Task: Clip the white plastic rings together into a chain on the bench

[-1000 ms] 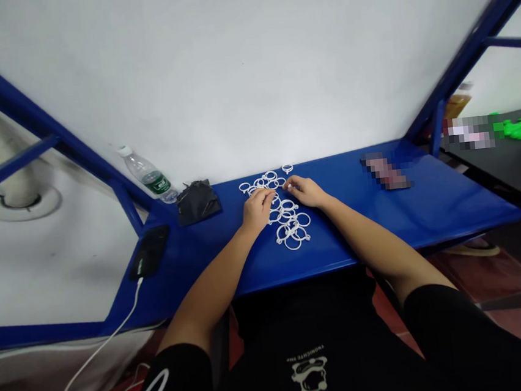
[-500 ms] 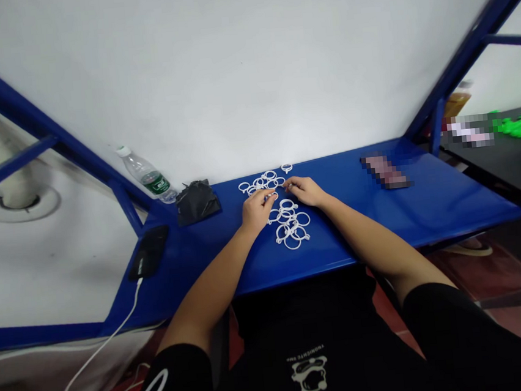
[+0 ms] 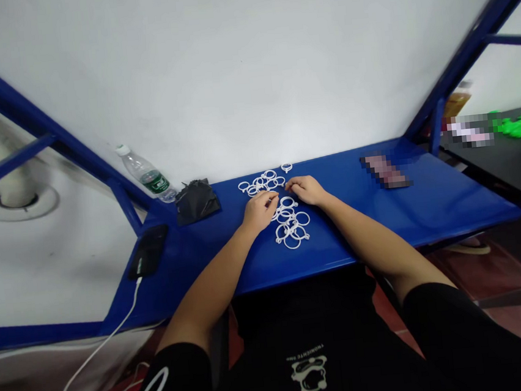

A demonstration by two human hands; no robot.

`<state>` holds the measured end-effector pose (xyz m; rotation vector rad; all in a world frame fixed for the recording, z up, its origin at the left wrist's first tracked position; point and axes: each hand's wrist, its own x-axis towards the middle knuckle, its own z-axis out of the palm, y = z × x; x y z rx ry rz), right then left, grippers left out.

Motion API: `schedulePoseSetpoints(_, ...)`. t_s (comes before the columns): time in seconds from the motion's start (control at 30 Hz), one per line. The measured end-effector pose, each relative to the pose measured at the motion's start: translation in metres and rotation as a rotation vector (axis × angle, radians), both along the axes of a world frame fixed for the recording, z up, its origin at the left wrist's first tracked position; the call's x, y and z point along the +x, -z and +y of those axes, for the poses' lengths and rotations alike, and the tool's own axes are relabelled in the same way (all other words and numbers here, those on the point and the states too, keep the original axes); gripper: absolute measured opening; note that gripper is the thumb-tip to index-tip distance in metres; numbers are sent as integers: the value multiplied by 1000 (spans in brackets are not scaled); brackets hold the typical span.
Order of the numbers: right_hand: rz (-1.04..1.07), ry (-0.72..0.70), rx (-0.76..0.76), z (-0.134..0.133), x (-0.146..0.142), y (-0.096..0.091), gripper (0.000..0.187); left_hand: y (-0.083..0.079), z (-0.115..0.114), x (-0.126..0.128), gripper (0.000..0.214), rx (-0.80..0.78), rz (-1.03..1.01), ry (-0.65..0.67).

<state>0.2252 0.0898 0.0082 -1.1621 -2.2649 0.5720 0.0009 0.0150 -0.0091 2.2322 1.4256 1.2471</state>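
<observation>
My left hand [image 3: 261, 211] is closed, thumb and fingertips pinched together, just left of the near pile of white curtain rings [image 3: 296, 220]. Whatever those fingertips hold, if anything, is too small to make out. Across from it, my right hand [image 3: 306, 190] has its fingers curled in, tips beside the right end of the far group of white rings [image 3: 271, 175]; its grip is hidden too. The rings overlap and carry small eyelets. One separate ring [image 3: 287, 168] lies behind, close to the wall.
On the blue table [image 3: 337, 231], a water bottle [image 3: 153, 180] and a crumpled black plastic bag [image 3: 197, 201] stand at the left. Nearer lies a black phone-like device [image 3: 149, 253] with a white cable [image 3: 134, 306]. A blurred flat object [image 3: 386, 171] lies right.
The white ring seen at my left fingertips no longer shows there. My left hand has shifted slightly right, my right hand slightly right and away from the left.
</observation>
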Motion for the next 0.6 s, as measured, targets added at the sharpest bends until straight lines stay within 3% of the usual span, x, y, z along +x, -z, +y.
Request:
schedulePoseSetpoints(0.27,-61,38,54,-1,1,-4,34,-4,8,-10,22,-69,19,-50)
schedulePoseSetpoints(0.4,-11,31,57,-2,1,-2,33,-5,12,-17,20,-144,70,3)
schedulePoseSetpoints(0.6,56,21,31,-6,-2,3,47,-7,10,-20,18,-127,126,59)
